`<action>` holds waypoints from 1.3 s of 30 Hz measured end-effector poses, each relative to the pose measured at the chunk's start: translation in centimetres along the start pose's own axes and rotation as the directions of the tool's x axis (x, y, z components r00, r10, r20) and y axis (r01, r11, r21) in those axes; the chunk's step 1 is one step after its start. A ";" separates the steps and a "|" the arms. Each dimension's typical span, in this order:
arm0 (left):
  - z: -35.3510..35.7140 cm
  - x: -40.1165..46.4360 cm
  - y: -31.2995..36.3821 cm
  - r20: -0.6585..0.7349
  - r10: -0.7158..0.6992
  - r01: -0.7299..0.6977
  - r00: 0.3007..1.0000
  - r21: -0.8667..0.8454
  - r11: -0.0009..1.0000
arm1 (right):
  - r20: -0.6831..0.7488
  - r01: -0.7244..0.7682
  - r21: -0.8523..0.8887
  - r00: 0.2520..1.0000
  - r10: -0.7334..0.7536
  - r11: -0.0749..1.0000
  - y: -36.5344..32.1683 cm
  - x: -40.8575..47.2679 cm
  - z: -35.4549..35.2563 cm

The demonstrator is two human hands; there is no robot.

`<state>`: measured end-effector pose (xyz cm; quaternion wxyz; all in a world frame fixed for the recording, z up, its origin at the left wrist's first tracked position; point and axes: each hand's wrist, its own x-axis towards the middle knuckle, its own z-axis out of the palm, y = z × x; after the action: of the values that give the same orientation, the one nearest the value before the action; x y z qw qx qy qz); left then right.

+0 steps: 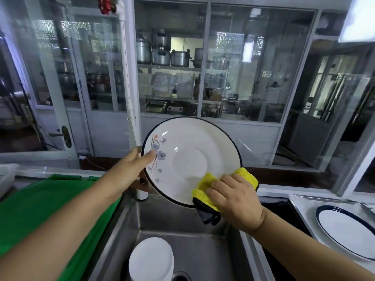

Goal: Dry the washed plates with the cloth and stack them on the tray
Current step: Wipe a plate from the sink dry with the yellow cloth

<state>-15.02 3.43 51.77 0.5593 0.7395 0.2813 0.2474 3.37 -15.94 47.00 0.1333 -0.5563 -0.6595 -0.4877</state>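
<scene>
A white plate [192, 157] with a dark blue rim and a blue flower sprig is held tilted up over the sink. My left hand [132, 165] grips its left edge, thumb on the front face. My right hand [236, 196] holds a yellow cloth [207, 185] with a dark underside, pressed against the plate's lower right edge. In the sink [203, 246] below stands a stack of white plates [151, 260]. On the right, a metal tray [300, 201] carries one blue-rimmed plate [347, 230].
A green plastic surface [44, 205] lies left of the sink. A small bottle [142, 190] stands at the sink's back edge. Behind it a glass partition [243, 78] shows shelves with pots. The sink drain [180, 277] is at the bottom.
</scene>
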 end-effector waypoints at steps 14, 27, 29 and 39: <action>4.8 -2.4 0.5 0.561 0.640 -0.708 0.525 0.705 -0.037 | 0.296 -0.075 0.230 0.955 0.004 0.970 2.0 2.0 -3.7; 5.9 -1.5 -0.1 0.137 0.182 -0.118 0.974 -0.377 0.919 | 0.172 -0.568 0.593 0.781 0.600 0.570 3.0 -0.4 -0.5; 6.2 -1.4 0.1 0.129 0.175 -0.104 0.976 -0.430 0.897 | 0.160 -0.549 0.537 0.812 0.562 0.640 2.7 0.5 -0.8; 7.2 -0.9 1.3 0.073 0.192 -0.135 0.979 -0.472 0.871 | 0.007 -0.451 0.514 0.852 0.523 0.730 0.5 2.0 -0.4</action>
<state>-10.54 -2.44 51.16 0.7126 0.6183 0.1170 0.3101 2.96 -15.11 48.94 0.4407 -0.6209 -0.5818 -0.2860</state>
